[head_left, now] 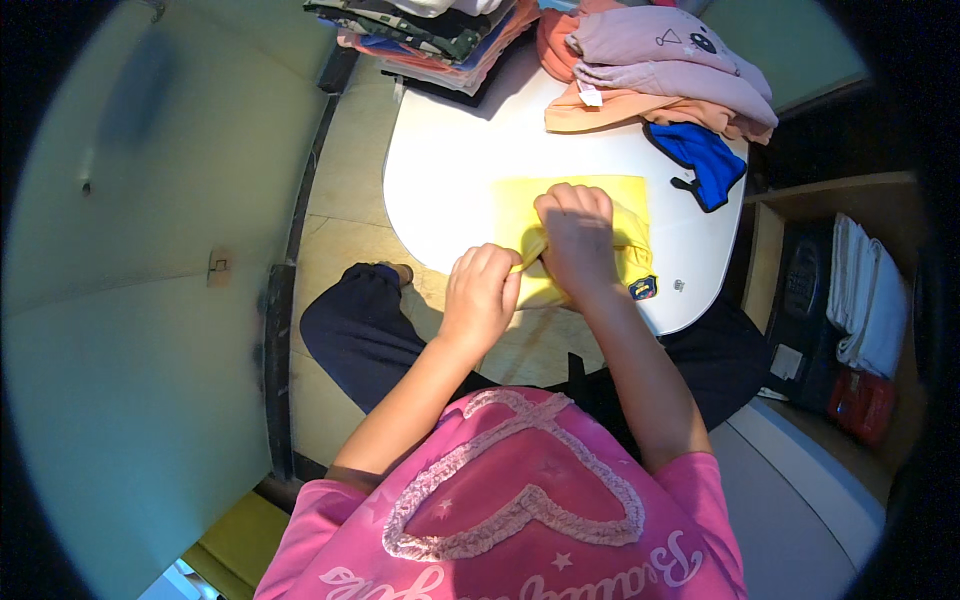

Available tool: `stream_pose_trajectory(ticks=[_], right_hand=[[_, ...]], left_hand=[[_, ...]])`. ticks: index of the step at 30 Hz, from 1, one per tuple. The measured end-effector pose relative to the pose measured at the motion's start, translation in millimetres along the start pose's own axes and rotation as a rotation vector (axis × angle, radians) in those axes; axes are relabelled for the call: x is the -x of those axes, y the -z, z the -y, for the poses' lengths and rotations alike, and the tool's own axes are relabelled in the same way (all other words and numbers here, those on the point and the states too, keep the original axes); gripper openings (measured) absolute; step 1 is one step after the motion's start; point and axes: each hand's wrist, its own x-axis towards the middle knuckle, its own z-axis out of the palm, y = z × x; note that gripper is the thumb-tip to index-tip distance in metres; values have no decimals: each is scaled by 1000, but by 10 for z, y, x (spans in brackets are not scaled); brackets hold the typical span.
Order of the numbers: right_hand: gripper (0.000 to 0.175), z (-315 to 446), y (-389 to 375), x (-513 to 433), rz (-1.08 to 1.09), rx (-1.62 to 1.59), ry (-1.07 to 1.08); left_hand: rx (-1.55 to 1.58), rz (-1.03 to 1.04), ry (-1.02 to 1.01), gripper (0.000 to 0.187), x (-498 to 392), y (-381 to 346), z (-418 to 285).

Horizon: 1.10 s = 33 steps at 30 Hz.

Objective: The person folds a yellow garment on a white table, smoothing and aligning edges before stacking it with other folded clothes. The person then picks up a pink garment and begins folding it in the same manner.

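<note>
A yellow cloth garment (634, 199) lies folded into a rough rectangle on the white table (450, 157), close to its front edge. My left hand (484, 289) grips a twisted strip of the yellow fabric at the near left side. Over the middle of the garment, my right hand (577, 232) is curled with its fingers closed on the fabric; the fingertips are hidden beneath it. The strip runs between both hands, slightly lifted. A dark blue patch (643, 288) shows at the garment's near right corner.
Folded clothes (442, 45) are stacked at the table's far left. Pink and orange garments (667, 67) are piled far right, with a blue, black-edged cloth (701, 157) before them. A shelf (765, 262) with folded white cloth (866, 292) stands right; a frosted panel (165, 262) stands left.
</note>
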Motion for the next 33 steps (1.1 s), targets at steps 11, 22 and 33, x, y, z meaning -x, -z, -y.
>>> stream_pose_trajectory(ticks=[11, 22, 33], right_hand=[[17, -629, 899, 447, 68, -265, -468], [21, -1049, 866, 264, 235, -295, -428], [20, -933, 866, 341, 310, -249, -614]], left_hand=[[-131, 107, 5, 20, -202, 100, -205], [-2, 238, -355, 51, -345, -648, -787], [-63, -38, -359, 25, -817, -745, -832]])
